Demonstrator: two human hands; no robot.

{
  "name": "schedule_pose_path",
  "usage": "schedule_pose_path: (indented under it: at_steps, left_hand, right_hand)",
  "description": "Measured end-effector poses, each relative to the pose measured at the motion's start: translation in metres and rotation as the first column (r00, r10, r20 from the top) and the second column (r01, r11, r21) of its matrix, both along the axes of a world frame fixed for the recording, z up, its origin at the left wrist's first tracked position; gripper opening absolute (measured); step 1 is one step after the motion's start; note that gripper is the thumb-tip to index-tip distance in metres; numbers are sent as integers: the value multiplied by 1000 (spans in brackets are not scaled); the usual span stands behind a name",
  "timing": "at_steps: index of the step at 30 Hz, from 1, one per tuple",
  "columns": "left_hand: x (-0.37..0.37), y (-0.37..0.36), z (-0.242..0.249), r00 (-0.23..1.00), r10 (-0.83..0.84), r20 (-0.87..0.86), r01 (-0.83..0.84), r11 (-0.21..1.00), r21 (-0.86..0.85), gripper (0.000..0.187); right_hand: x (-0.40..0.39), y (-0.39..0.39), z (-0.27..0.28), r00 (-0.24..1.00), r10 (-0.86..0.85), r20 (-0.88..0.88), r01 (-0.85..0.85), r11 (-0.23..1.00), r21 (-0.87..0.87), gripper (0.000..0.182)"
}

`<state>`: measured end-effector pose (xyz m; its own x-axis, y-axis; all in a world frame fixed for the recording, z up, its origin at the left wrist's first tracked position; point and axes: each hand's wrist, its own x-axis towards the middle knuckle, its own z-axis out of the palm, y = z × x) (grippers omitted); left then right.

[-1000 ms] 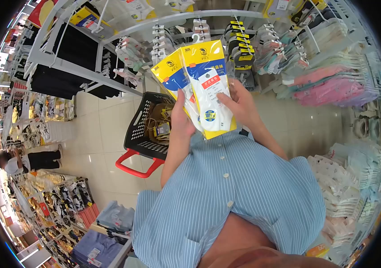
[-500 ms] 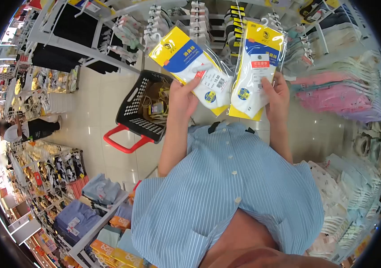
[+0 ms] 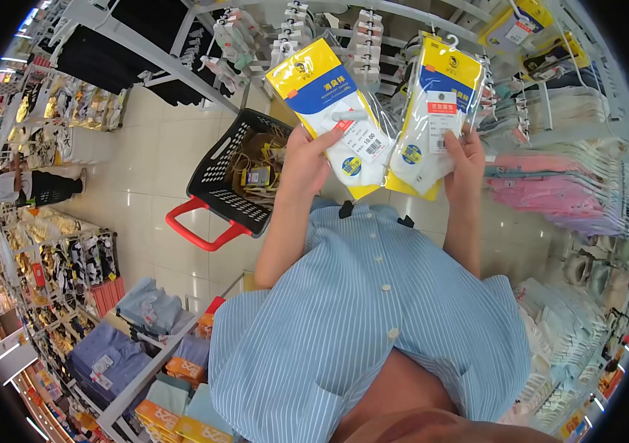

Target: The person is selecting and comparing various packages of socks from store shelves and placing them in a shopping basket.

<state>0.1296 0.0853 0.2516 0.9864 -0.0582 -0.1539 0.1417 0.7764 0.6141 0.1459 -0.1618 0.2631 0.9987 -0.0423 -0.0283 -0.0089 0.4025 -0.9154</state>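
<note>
Packs no longer overlap; tops now spread, so both labels show at once. L hand [image 3: 305, 168] nearly closed, pinching one sock pack [image 3: 325, 90]; R hand [image 3: 466, 168] likewise w/ the other pack [image 3: 448, 72] (L tag reads 10.00). Basket [image 3: 206, 171] stands L.

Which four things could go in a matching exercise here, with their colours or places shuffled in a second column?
1. shopping basket
2. left hand
3. right hand
4. shirt

A. holds the sock pack whose label reads 10.00
B. blue with fine white stripes
C. black with a red handle
D. holds the other sock pack, nearer the pink garments

Pairs: 1-C, 2-A, 3-D, 4-B
</note>
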Motion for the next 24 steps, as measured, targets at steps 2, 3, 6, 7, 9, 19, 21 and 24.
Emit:
schedule_pose_path:
  at_steps: [2,3,6,7,9,19,21,24]
  left_hand:
    - [9,18,0,1000,-9,1,9,1000,-18,36]
    - [12,26,2,1000,-11,0,11,999,-33,36]
    - [23,53,1,1000,-21,11,22,998,-64,37]
    - [27,61,0,999,-27,17,29,997,-72,38]
    - [37,78,-2,998,-50,34,53,996,-71,38]
    - [57,137,-1,990,-128,61,132,989,-61,36]
    - [58,143,-1,990,-130,51,132,990,-47,36]
    - [61,147,-1,993,-111,46,113,993,-41,35]
  right_hand:
    - [9,20,-1,1000,7,0,-7,1000,-10,26]
    - [13,30,-1,1000,10,-4,-10,1000,-2,24]
    - [25,63,1,1000,-4,-6,4,1000,-13,24]
    - [29,74,2,1000,-14,-5,14,1000,-23,25]
    - [35,95,8,997,-76,-26,78,996,48,25]
    - [49,146,0,995,-103,11,103,993,-53,22]
    - [50,149,-2,997,-79,18,79,996,-38,21]
    - [57,146,-4,998,-48,38,50,997,-53,21]
